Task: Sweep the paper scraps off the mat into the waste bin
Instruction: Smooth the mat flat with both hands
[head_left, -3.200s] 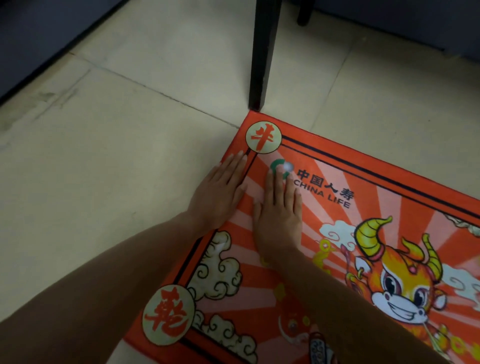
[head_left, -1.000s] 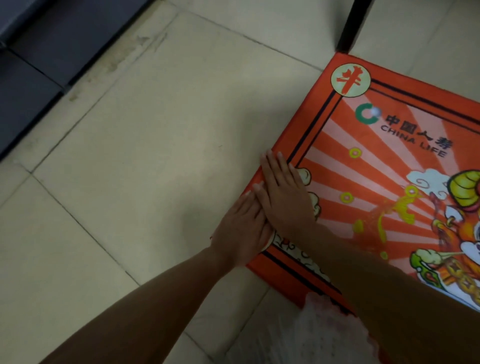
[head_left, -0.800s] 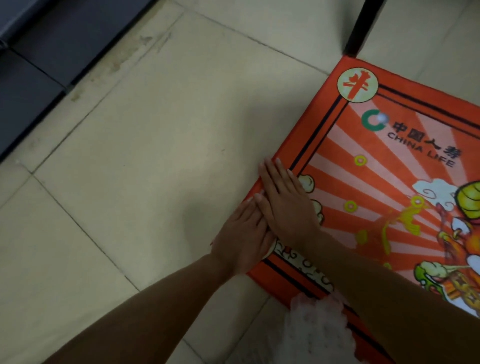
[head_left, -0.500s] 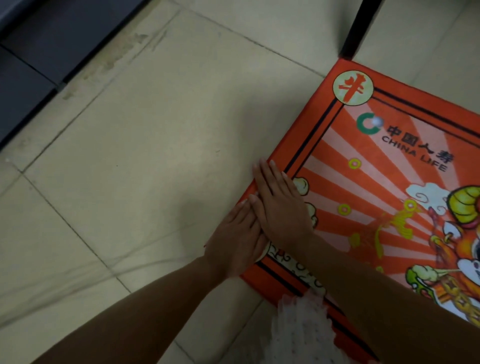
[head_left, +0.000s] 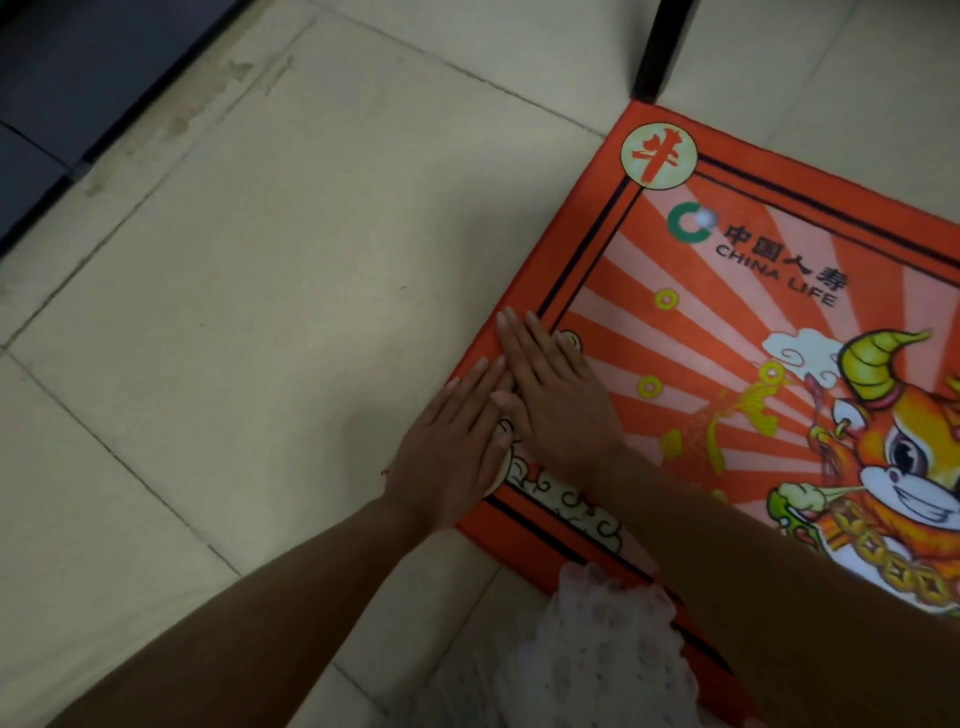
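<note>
An orange-red mat (head_left: 737, 332) printed with a cartoon ox and the words CHINA LIFE lies on the tiled floor. My left hand (head_left: 452, 452) and my right hand (head_left: 558, 405) lie flat side by side on the mat's left border near its near corner, fingers straight and pointing away from me. The right hand's thumb overlaps the left hand's fingers. No paper scraps show on the mat, and no waste bin is in view.
A black furniture leg (head_left: 657, 52) stands just beyond the mat's far corner. Dark flooring or furniture (head_left: 78, 78) fills the upper left. White lacy fabric (head_left: 602, 660) hangs at the bottom edge over the mat's near border. Beige floor tiles (head_left: 285, 312) spread to the left.
Both hands slid from the mat's far corner by the logo down the left border toward the near corner. Over the last second they have stayed pressed flat in nearly the same spot.
</note>
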